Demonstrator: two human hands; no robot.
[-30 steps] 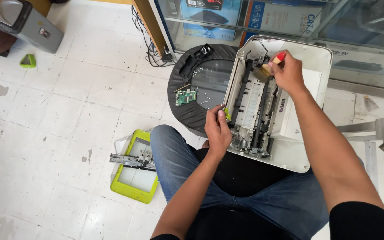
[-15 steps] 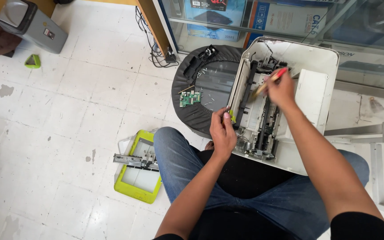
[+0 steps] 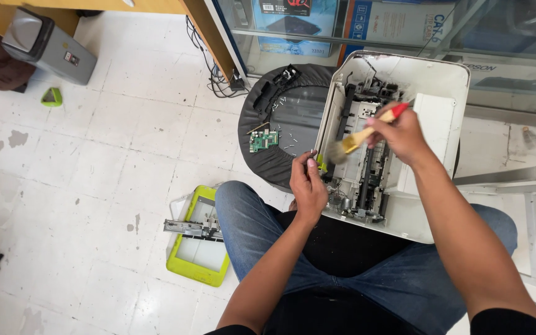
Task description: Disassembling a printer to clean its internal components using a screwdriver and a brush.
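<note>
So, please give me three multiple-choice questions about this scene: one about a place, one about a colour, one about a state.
1. Where does the small green circuit board lie?
A. on the round black stool top
B. inside the yellow-green framed tray
C. on the person's knee

2. What colour is the end of the wooden-handled brush?
A. blue
B. red
C. black

3. In what state is the white plastic printer?
A. closed, with its cover on
B. wrapped in a box
C. opened, with its inner mechanism bare

Answers:
1 A: the board rests on the stool's dark top among small screws.
2 B: the tip beyond the right hand is red.
3 C: rails and rollers show beside the left hand, which grips the printer's edge.
</note>
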